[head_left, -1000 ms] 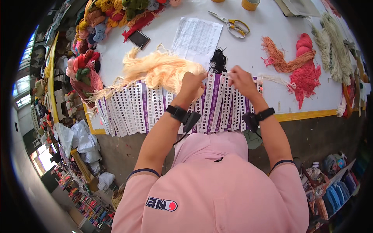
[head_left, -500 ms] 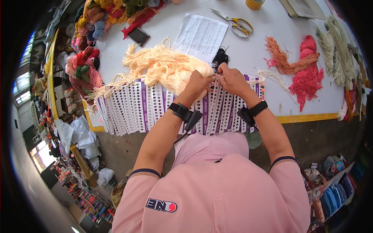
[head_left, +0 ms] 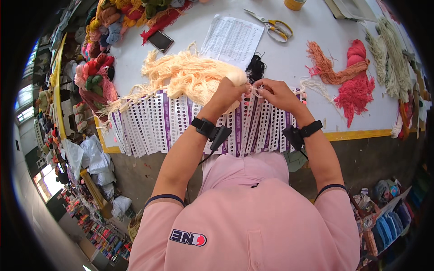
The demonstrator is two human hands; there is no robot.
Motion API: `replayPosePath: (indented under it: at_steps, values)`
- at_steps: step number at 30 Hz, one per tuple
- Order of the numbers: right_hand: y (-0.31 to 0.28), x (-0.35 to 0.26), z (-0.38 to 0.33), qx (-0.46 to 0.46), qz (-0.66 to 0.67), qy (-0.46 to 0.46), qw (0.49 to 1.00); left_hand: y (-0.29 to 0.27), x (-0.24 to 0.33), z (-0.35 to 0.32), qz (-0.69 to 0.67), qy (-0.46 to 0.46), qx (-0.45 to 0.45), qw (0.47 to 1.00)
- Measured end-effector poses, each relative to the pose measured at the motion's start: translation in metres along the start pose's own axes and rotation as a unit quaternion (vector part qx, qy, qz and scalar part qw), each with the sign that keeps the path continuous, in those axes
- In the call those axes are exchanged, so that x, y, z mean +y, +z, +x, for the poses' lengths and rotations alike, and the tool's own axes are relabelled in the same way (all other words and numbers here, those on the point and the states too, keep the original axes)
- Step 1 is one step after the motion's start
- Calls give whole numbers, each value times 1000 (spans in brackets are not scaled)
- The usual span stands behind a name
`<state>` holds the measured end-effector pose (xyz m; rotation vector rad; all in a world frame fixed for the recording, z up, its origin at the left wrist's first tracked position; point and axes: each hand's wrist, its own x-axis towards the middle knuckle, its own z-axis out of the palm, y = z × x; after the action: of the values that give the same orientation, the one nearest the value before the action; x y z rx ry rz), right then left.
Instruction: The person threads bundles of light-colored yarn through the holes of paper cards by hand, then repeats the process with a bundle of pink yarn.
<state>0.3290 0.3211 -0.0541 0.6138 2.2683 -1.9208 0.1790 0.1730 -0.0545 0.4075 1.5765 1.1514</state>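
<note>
Both hands meet over the top ends of a row of punched card strips point(head_left: 174, 119), white and purple with rows of holes, fanned along the table's near edge. My left hand point(head_left: 231, 94) is closed in a pinch on pale thread point(head_left: 254, 91), against the right end of a peach yarn hank point(head_left: 194, 74). Pinched too, my right hand point(head_left: 275, 94) has the same thread at its fingertips, where a small loop shows between the hands. Just beyond them lies a small black yarn bundle point(head_left: 256, 68). The fingertips partly hide the strip under them.
A printed sheet point(head_left: 231, 38), a phone point(head_left: 161, 41) and yellow-handled scissors point(head_left: 278, 31) lie farther back. Coral yarn point(head_left: 327, 67), red-pink yarn point(head_left: 356, 86) and grey-white hanks point(head_left: 391, 63) are at right. Colourful yarn piles point(head_left: 108, 27) fill the left. A yellow strip point(head_left: 357, 135) edges the table.
My right hand has shifted slightly right and its wrist has swung outward, and a pale loop of thread now shows between the hands. My left hand stays nearly in place.
</note>
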Motion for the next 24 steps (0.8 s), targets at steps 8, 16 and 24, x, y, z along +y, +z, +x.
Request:
replayPosePath:
  at_steps: [8,16,24]
  values:
    - [-1,4,-6,-17,37,-2,999,-4,0,-6,-140,-43,-33,989]
    - [6,3,-8,-18,69,1,997,-9,-6,-15,-105,-74,-37,991]
    - [14,10,-13,16,68,-33,997,-11,11,-32,-379,-80,-102,916]
